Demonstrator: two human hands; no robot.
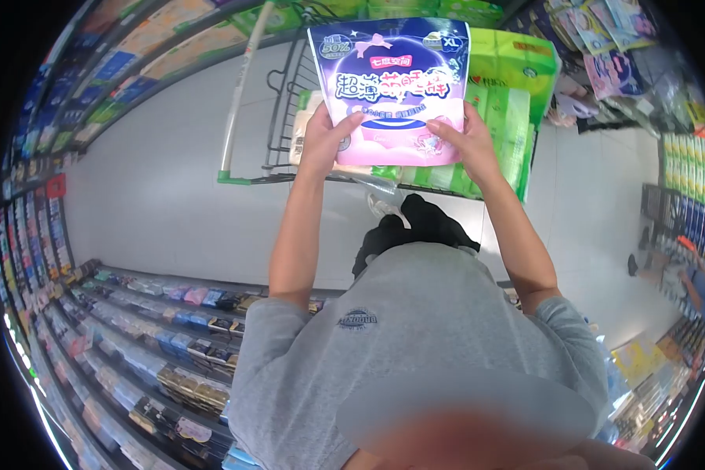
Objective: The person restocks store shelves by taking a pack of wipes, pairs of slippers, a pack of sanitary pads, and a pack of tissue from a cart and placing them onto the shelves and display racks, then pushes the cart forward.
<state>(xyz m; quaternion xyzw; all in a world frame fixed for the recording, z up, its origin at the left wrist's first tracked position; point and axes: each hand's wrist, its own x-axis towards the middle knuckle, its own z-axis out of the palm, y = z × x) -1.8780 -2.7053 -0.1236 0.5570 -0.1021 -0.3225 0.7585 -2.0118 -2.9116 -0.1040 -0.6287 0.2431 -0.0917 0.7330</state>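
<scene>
A purple, blue and pink pack of sanitary pants (392, 98), marked XL, is held up with its printed front facing me. My left hand (326, 142) grips its lower left edge, the thumb on the front and the fingers mostly hidden behind. On the lower right edge, my right hand (471, 144) is closed the same way. Just beyond the pack is a shopping cart (278, 125), partly covered by it. Green packages (517, 86) fill the cart's right side, and a pale package (299, 137) shows at its left.
The cart's handle (243, 102) stands at the left. Stocked shelves (157, 329) run along the near left, and more shelves (125, 55) line the far left. Hanging packs (611, 70) are at the upper right. Another person (701, 290) is at the far right.
</scene>
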